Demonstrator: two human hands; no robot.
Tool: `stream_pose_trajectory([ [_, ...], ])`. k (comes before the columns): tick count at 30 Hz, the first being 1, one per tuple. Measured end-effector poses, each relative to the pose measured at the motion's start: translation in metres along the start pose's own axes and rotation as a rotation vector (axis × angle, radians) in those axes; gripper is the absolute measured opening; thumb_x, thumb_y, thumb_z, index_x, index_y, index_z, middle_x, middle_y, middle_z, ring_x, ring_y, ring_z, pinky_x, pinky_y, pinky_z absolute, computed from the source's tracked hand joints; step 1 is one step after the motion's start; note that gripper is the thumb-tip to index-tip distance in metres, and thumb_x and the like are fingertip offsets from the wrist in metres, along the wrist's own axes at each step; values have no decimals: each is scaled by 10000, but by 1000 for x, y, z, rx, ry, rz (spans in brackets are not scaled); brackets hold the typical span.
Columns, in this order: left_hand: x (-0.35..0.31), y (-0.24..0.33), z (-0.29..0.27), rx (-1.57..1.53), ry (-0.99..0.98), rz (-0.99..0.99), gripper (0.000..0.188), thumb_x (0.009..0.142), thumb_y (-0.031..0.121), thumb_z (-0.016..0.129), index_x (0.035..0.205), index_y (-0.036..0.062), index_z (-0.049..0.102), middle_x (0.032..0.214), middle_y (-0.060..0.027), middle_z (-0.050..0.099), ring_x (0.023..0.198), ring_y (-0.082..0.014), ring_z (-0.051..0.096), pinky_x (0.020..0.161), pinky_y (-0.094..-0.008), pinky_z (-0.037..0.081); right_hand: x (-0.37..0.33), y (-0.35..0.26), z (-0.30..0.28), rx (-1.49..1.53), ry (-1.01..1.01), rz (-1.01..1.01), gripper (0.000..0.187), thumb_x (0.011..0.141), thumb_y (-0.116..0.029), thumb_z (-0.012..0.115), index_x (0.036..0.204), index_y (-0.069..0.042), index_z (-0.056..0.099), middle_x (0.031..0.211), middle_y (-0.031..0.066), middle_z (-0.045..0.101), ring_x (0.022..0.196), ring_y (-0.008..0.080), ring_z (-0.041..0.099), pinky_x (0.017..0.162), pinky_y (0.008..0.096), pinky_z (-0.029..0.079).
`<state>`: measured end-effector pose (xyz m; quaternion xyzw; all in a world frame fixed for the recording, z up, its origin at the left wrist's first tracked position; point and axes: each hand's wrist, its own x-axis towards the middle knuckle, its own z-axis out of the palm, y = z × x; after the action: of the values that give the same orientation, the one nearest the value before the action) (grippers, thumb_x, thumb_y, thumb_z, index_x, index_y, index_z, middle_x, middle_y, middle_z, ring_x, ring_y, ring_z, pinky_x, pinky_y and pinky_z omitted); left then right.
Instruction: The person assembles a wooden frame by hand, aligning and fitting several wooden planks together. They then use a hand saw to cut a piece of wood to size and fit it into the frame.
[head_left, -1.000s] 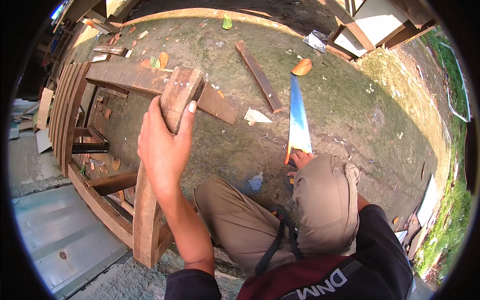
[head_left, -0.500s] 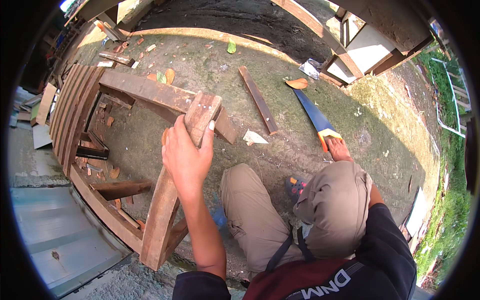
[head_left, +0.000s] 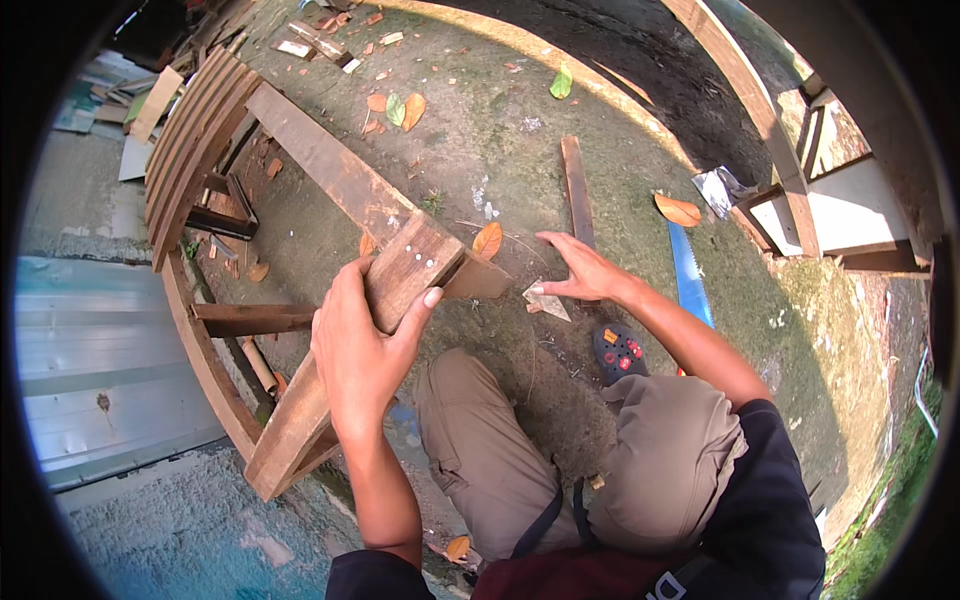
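Observation:
My left hand (head_left: 360, 350) is closed around a thick wooden beam (head_left: 418, 262), thumb on one side and fingers over the other. This beam crosses the near end of a wooden frame, whose long side rail (head_left: 335, 165) runs to a row of slats (head_left: 195, 160) at the far left. My right hand (head_left: 585, 272) is empty in the air, thumb and fingers apart, a little right of the frame's corner. Below its thumb lies a pale, pointed scrap (head_left: 548, 302). The handsaw (head_left: 688, 275) rests on the ground beyond my right forearm, which partly hides it.
A loose wooden strip (head_left: 577, 190) lies on the mossy ground past my right hand. Dry leaves (head_left: 678, 210) are scattered about. A wooden structure with a white panel (head_left: 860, 208) stands at the right. Metal sheeting (head_left: 130, 350) is at the left, and my shoe (head_left: 618, 352) is between.
My right hand has let go of the saw's handle and moved left toward the frame, its fingers spreading. My left hand keeps its hold on the beam. The view has turned.

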<state>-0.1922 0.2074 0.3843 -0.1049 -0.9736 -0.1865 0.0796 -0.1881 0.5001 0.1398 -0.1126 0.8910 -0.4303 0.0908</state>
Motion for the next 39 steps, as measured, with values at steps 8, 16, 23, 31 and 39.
stream_pose_trajectory([
  [8, 3, -1, 10, 99, 30, -59, 810, 658, 607, 849, 1153, 10, 616, 1024, -189, 687, 962, -411, 651, 869, -484, 492, 82, 23, 90, 277, -100, -410, 941, 696, -502, 916, 1396, -33, 496, 1365, 187, 572, 1292, 345, 539, 1077, 493, 420],
  [16, 2, -12, 0, -108, 10, -45, 668, 929, 585, 577, 1205, -22, 618, 1062, -236, 684, 994, -419, 665, 909, -465, 501, 114, 37, 106, 573, -366, -403, 788, 724, -410, 931, 1272, 20, 563, 1189, 171, 669, 1120, 243, 647, 943, 396, 513],
  [23, -12, -28, -34, 289, -119, 190, 766, 837, 603, 723, 1320, 22, 602, 1245, -217, 653, 1137, -383, 638, 966, -465, 492, 119, 64, 95, 640, -471, -405, 919, 950, -740, 488, 1404, 59, 503, 1312, 204, 623, 1242, 267, 571, 1083, 400, 414],
  [31, -42, -48, -11, 321, 140, -31, 862, 608, 610, 883, 1206, 28, 666, 1136, -175, 703, 1055, -365, 681, 900, -451, 541, 126, 64, 146, 777, -317, -75, 937, 1033, -708, 186, 1318, 87, 591, 1339, 188, 608, 1285, 259, 520, 1125, 355, 348],
  [39, -35, -51, -6, 264, 203, -51, 881, 548, 573, 907, 1180, 12, 658, 1078, -152, 712, 1026, -339, 701, 893, -425, 538, 119, 75, 172, 772, -63, -55, 653, 1080, -502, 362, 1380, 52, 534, 1416, 202, 514, 1348, 289, 451, 1157, 374, 297],
])
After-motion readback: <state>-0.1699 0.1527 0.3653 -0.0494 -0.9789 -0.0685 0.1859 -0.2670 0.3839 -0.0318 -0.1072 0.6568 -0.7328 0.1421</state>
